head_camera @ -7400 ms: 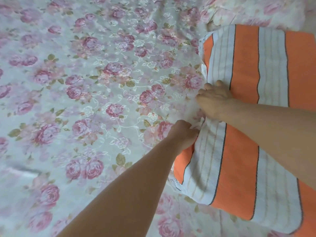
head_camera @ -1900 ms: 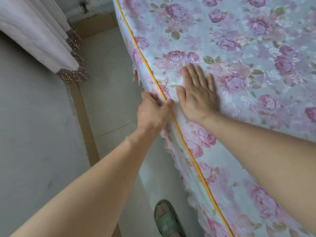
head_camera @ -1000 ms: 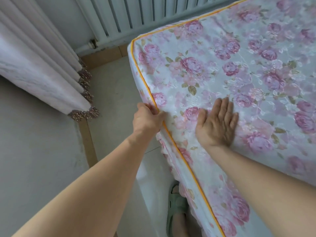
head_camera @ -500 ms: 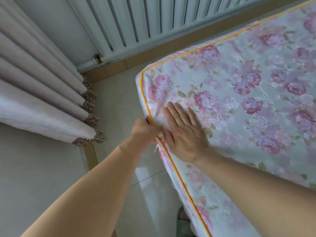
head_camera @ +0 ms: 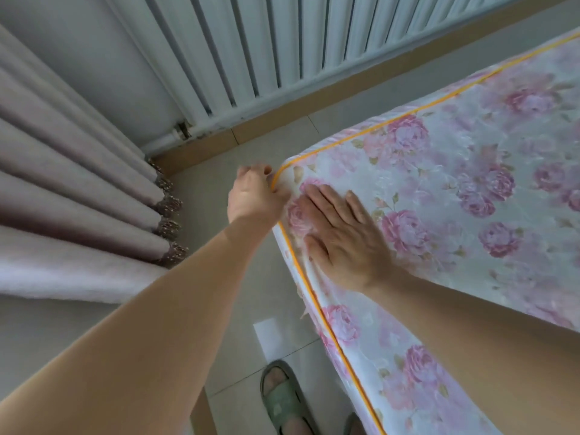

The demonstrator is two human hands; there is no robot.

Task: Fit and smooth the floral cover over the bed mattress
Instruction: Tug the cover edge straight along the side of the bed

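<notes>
The floral cover (head_camera: 455, 215) lies over the mattress, filling the frame from 1 to 5 o'clock. At its corner the left hand (head_camera: 254, 196) pinches the orange piping (head_camera: 309, 287) at the edge. Just beside it, toward 3 o'clock, the right hand (head_camera: 342, 240) presses flat with fingers spread, gripping nothing

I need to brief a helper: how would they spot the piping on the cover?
Find the floral cover on the bed beside the white radiator. Along its top edge, rounding the corner by the left hand, runs the orange piping, the only solid-coloured line on the rose print.
</notes>
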